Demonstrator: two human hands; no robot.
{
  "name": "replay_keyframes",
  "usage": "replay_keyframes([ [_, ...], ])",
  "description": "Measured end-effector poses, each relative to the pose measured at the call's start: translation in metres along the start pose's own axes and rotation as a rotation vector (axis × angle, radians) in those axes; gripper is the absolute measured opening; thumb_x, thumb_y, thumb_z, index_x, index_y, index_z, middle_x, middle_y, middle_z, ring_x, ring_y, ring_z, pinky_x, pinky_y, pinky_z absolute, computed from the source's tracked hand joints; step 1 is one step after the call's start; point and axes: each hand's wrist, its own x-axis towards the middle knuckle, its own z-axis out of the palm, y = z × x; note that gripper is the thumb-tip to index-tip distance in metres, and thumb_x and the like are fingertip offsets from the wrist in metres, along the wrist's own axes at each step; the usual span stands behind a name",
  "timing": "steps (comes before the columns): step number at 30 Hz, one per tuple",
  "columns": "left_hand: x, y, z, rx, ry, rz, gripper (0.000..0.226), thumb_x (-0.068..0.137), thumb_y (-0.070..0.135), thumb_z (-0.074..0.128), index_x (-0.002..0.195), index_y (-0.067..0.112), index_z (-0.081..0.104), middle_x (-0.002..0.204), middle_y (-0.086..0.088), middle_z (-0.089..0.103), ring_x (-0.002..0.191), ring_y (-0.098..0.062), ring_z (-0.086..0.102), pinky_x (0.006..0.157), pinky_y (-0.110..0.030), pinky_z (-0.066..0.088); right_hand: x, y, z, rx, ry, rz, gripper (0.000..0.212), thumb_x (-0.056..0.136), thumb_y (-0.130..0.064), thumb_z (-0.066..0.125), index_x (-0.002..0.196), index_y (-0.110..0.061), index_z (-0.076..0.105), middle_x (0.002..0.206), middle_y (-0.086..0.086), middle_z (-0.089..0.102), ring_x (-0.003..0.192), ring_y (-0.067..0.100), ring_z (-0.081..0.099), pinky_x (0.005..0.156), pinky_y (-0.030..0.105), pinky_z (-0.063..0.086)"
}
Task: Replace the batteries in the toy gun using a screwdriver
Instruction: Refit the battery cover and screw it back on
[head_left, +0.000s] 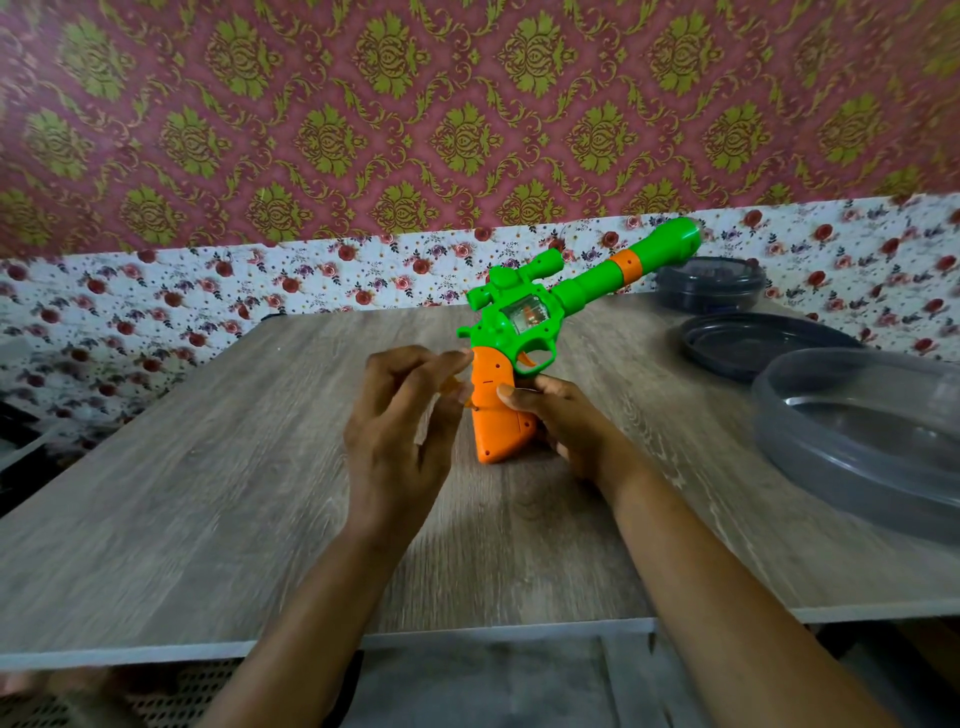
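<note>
Fingers (434, 359) of the left hand (400, 436) pinch a small screwdriver (450, 387) against the toy gun (498, 332), whose orange grip the right hand (566, 421) holds. The cover seems shut, and no batteries are in sight.

One head-worn wide-angle view looks forward and down over the table (208, 467); left hand (400, 415) and right hand (566, 421) near, central.
</note>
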Motion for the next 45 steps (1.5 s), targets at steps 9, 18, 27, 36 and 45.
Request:
replay_keyframes([
  [9, -0.0008, 0.005, 0.0001, -0.032, -0.053, -0.078, 0.04, 0.095, 0.013, 0.041, 0.134, 0.009, 0.043, 0.125, -0.001, 0.055, 0.11, -0.011, 0.057, 0.09, -0.01, 0.042, 0.0021, 0.0023, -0.0002, 0.004, 0.007, 0.004, 0.028, 0.086, -0.017, 0.062, 0.113, -0.016, 0.059, 0.119, 0.011, 0.063, 0.109, 0.025, 0.061, 0.097, 0.043, 0.047],
  [18, 0.0007, 0.0009, 0.0009, 0.054, 0.055, -0.051, 0.037, 0.092, 0.005, 0.049, 0.129, 0.004, 0.049, 0.109, -0.001, 0.055, 0.096, -0.005, 0.054, 0.084, -0.004, 0.037, 0.0048, 0.0028, -0.0012, -0.024, 0.013, 0.017, 0.023, 0.085, -0.019, 0.063, 0.107, -0.019, 0.06, 0.117, 0.009, 0.064, 0.108, 0.024, 0.06, 0.097, 0.042, 0.046],
  [27, -0.0005, 0.0034, 0.0005, 0.016, 0.009, -0.035, 0.03, 0.092, 0.011, 0.05, 0.121, 0.008, 0.058, 0.118, -0.01, 0.056, 0.106, -0.015, 0.056, 0.088, -0.016, 0.045, 0.004, 0.0034, -0.0022, -0.026, -0.001, 0.006, 0.021, 0.085, -0.02, 0.063, 0.106, -0.021, 0.061, 0.117, 0.008, 0.065, 0.107, 0.023, 0.061, 0.094, 0.041, 0.048],
  [36, -0.0016, 0.0002, 0.0008, 0.059, 0.042, -0.054, 0.033, 0.094, 0.006, 0.043, 0.125, 0.013, 0.047, 0.116, 0.002, 0.054, 0.103, -0.011, 0.053, 0.087, -0.016, 0.039, 0.0035, 0.002, -0.0001, -0.02, -0.003, 0.013, 0.012, 0.085, -0.019, 0.062, 0.097, -0.022, 0.062, 0.113, 0.007, 0.065, 0.105, 0.022, 0.062, 0.094, 0.04, 0.048],
  [45, -0.0004, -0.0015, 0.0002, -0.007, 0.032, -0.035, 0.027, 0.094, 0.016, 0.049, 0.12, 0.015, 0.056, 0.11, -0.003, 0.05, 0.097, -0.016, 0.055, 0.079, -0.03, 0.049, 0.0039, 0.0019, -0.0007, -0.044, 0.0, 0.007, 0.015, 0.085, -0.02, 0.063, 0.1, -0.022, 0.062, 0.118, 0.009, 0.064, 0.109, 0.024, 0.061, 0.099, 0.043, 0.046],
])
